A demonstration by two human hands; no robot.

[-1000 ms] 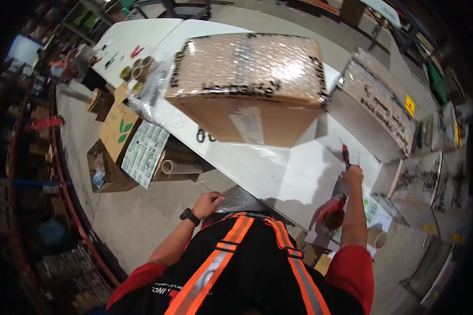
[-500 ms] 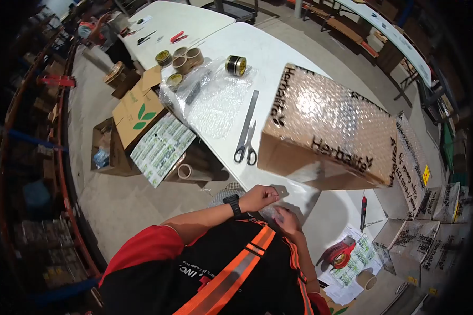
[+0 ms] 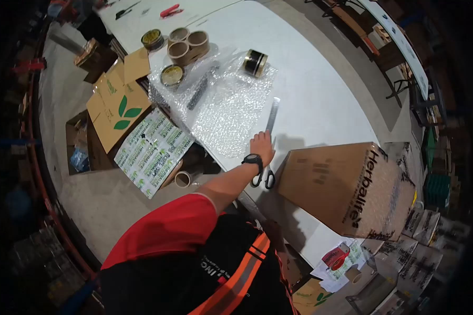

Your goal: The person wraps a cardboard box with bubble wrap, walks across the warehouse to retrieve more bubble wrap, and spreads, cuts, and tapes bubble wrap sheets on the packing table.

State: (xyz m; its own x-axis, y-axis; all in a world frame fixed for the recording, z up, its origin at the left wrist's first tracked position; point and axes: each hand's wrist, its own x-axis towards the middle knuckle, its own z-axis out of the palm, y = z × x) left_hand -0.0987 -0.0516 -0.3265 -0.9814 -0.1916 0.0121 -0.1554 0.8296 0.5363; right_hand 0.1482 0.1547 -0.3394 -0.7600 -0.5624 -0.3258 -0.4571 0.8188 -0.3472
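Warehouse packing area: cartons (image 3: 320, 184), tape rolls (image 3: 255, 63), probably storage racks (image 3: 16, 142) in shadow.

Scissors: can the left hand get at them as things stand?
Probably yes: the left hand is right by the scissors, and the box stands beside them, not over them.

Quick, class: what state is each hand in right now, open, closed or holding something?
Left hand: at the metal ruler; whether its grip is closed cannot be told.
Right hand: in shadow; open or closed cannot be told.
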